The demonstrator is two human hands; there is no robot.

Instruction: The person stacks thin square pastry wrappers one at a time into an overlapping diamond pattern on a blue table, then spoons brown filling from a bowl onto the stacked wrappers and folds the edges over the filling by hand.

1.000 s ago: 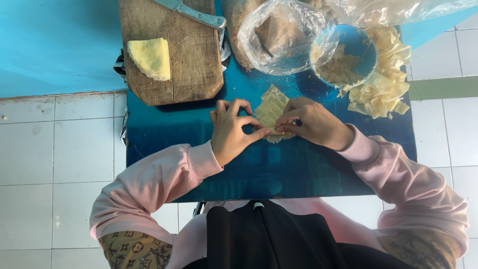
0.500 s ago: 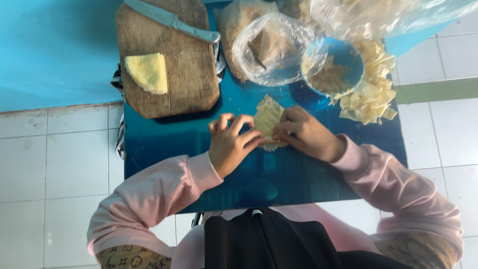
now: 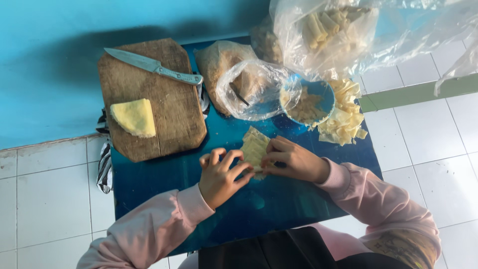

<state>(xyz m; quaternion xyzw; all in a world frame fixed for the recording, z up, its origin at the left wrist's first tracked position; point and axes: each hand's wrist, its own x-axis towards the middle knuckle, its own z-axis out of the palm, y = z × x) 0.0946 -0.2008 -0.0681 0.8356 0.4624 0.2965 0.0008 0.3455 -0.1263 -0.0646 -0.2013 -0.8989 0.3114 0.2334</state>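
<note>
A pale yellow pastry sheet point(image 3: 253, 146) lies on the small blue table point(image 3: 164, 174) in front of me. My left hand point(image 3: 219, 177) pinches its near left edge with thumb and fingers. My right hand point(image 3: 294, 160) grips its right side, fingers curled over the sheet. Just beyond the sheet stands a blue bowl point(image 3: 321, 93) with crumbly filling. A stack of more pale sheets point(image 3: 343, 117) lies to the right of the bowl.
A wooden cutting board point(image 3: 172, 107) at the table's far left carries a yellow wedge point(image 3: 133, 117) and a knife point(image 3: 152, 65). Clear plastic bags point(image 3: 251, 84) with filling and rolled pieces point(image 3: 323, 27) crowd the far side. A striped cloth point(image 3: 104, 167) hangs off the left edge.
Both hands stayed on the pastry sheet, working its near edge. The camera view shifted, so the table sits lower in the picture and the far bags show more.
</note>
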